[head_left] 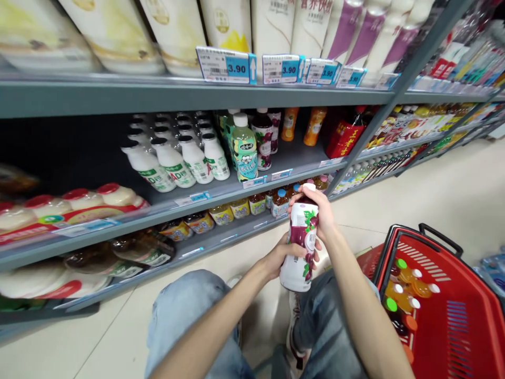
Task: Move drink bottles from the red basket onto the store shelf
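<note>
Between my hands is a juice bottle point(303, 226) with a white cap, a white and purple label and pictures of dark red fruit. My left hand point(282, 255) wraps round its lower half. Higher up, my right hand point(321, 210) grips it near the neck. The bottle leans slightly, cap away from me, above my knees. On the middle shelf, similar dark bottles point(262, 138) stand behind a green-labelled bottle point(243, 150) with a white cap. White milk-drink bottles point(169, 163) stand in rows left of them.
A red shopping basket point(465, 316) holding several capped drink bottles point(404, 289) is at my right on the tiled floor. The grey shelf edge point(221, 97) runs across above my hands. Small bottles point(240, 209) line the lowest shelf. Large cartons and bottles fill the top shelf.
</note>
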Available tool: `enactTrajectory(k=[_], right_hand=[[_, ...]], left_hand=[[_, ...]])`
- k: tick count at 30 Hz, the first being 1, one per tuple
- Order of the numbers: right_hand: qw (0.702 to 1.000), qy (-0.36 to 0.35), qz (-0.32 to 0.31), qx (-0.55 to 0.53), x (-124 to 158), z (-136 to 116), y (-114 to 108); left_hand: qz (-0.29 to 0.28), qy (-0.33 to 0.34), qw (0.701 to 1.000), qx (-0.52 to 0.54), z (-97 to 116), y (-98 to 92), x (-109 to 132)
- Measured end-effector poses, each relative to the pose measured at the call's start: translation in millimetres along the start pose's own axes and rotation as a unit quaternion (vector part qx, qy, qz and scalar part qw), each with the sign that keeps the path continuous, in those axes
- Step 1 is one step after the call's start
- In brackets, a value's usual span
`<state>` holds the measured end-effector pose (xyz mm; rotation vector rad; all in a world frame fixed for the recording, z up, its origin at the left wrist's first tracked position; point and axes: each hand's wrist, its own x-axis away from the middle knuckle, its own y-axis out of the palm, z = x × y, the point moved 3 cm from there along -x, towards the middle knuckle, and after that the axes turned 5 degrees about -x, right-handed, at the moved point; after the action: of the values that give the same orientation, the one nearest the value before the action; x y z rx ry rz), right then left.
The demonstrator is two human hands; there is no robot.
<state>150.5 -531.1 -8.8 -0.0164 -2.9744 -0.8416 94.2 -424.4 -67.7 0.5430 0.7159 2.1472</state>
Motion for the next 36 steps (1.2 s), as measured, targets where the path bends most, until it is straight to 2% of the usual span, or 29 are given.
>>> enactTrajectory(k=[4, 7, 12, 18, 27, 30, 33, 36], right_hand=[[0.991, -0.053, 0.07, 0.106, -3, 2, -13], [0.973, -0.073, 0.118, 0.186, -5, 9, -25], [0.974, -0.032, 0.135, 0.179, -6, 15, -33], [0.973, -0.048, 0.143, 0.176, -6, 8, -29], [0.981, -0.03, 0.128, 0.145, -5, 13, -25], [0.99, -0.023, 0.101, 0.095, -4, 9, -16], [0.998, -0.024, 0.05, 0.02, 0, 2, -6], [0.999, -0.027, 0.014, -0.015, 4, -1, -3]], left_hand=[[0.14, 0.028, 0.986, -0.081, 8, -0.7, -5], [0.197, 0.029, 0.971, -0.129, 7, -0.4, -9], [0.19, 0.006, 0.972, -0.138, 0, -2.4, -12], [0.164, 0.014, 0.974, -0.159, 3, -6.4, -14], [0.185, 0.025, 0.961, -0.203, 4, -2.5, -10], [0.21, 0.066, 0.94, -0.261, 7, -4.7, -8], [0.244, 0.12, 0.896, -0.35, 11, -6.7, -6], [0.257, 0.138, 0.866, -0.406, 12, -6.4, -4]])
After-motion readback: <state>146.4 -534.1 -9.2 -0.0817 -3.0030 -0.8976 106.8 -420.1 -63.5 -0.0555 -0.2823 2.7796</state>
